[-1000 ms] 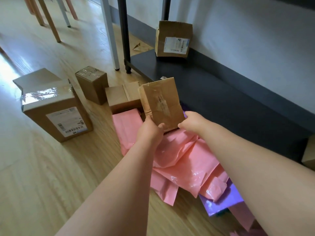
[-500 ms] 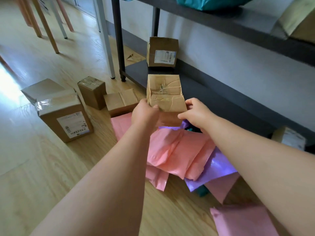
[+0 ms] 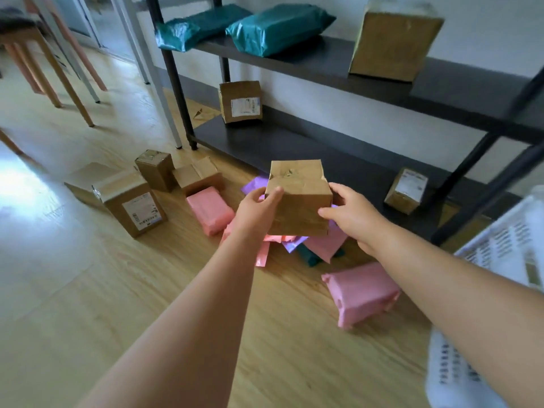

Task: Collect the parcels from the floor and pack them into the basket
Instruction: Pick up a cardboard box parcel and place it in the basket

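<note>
- Raised off the mailer pile (image 3: 326, 245) since before: taped cardboard box (image 3: 297, 207), now mid-air.
- Clasped at opposite sides, fingers curled, by left hand (image 3: 256, 210) and right hand (image 3: 350, 216).
- Carry level, rightward, into white basket (image 3: 500, 245).

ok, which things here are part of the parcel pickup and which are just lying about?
Job: brown box held between left hand and right hand; cardboard boxes on the floor; pink bags; purple bag; white basket at right.
Lying about: black rack; teal bags and big box on its upper shelf; two boxes on its lower shelf; wooden stool legs.
</note>
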{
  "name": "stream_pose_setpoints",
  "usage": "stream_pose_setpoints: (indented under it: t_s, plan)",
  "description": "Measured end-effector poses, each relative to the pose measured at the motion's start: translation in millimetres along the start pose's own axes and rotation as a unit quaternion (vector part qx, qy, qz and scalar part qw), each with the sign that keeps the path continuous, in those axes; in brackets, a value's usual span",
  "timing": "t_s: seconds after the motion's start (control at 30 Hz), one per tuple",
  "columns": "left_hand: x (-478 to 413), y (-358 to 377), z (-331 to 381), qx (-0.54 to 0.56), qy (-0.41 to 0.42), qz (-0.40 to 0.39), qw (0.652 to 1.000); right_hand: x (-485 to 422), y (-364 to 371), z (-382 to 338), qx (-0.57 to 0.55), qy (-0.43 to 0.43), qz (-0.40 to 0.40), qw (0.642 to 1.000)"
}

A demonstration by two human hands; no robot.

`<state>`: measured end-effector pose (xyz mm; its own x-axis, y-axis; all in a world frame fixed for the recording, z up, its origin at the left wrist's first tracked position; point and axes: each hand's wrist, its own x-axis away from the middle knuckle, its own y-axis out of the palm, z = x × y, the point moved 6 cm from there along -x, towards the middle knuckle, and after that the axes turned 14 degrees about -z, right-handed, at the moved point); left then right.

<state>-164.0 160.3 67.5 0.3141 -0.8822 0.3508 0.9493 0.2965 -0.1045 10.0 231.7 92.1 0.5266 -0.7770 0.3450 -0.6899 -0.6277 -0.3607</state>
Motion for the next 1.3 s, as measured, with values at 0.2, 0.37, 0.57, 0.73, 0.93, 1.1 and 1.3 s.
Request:
stream_pose_setpoints:
  t_s: [0.2,0.37,0.57,0.73,0.93,1.1,1.3]
  plan:
    - [89,52,-3,0.054,0.015,-0.068,0.996,97,-12,29,-0.034,0.001,0.028,0.999]
    - [135,84,-53,0.083,0.01,-0.085,0.993,159,-5,84,-0.079,0.06,0.1,0.99]
    - [182,96,-119,-0.017,-0.104,-0.056,0.993,205,33,148,-0.167,0.105,0.073,0.978]
    - [194,98,-157,-0.053,-0.145,-0.059,0.986,221,46,175,-0.157,0.137,0.049,0.977]
    - [203,123,-196,-0.078,-0.182,-0.102,0.975,235,47,205,-0.101,0.214,-0.019,0.971]
    - [203,135,-203,-0.035,-0.194,-0.136,0.971,230,46,219,-0.091,0.223,-0.087,0.967]
    - [199,138,-206,-0.047,-0.167,-0.173,0.97,228,51,224,-0.031,0.217,-0.073,0.973]
